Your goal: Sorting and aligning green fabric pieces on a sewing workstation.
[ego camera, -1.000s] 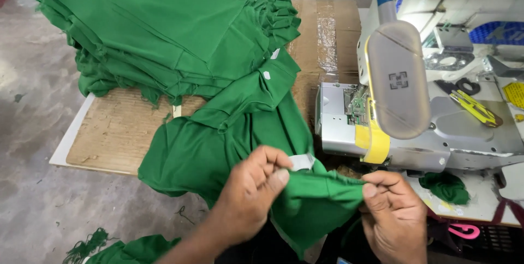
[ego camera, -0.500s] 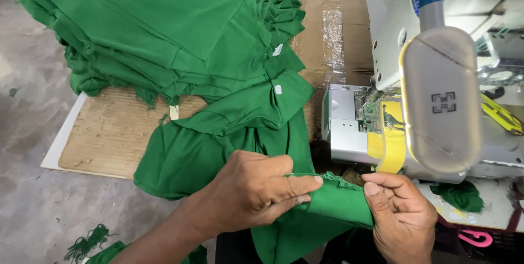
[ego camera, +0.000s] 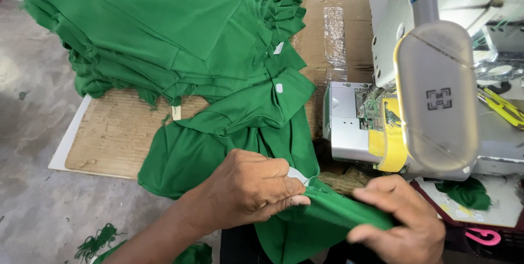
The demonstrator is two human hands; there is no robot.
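Hands (ego camera: pixel 251 193) (ego camera: pixel 401 226) pinch soft, folded green knit garment (ego camera: pixel 327 215).

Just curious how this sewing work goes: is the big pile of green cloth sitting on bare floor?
No, the pile of green cloth rests on a sheet of cardboard laid over the floor.

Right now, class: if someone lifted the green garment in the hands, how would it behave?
Probably floppy: the green garment droops in folds below the left hand and right hand. Likely light, since fingertips alone pinch it. Not apt to roll; it would sag and drape.
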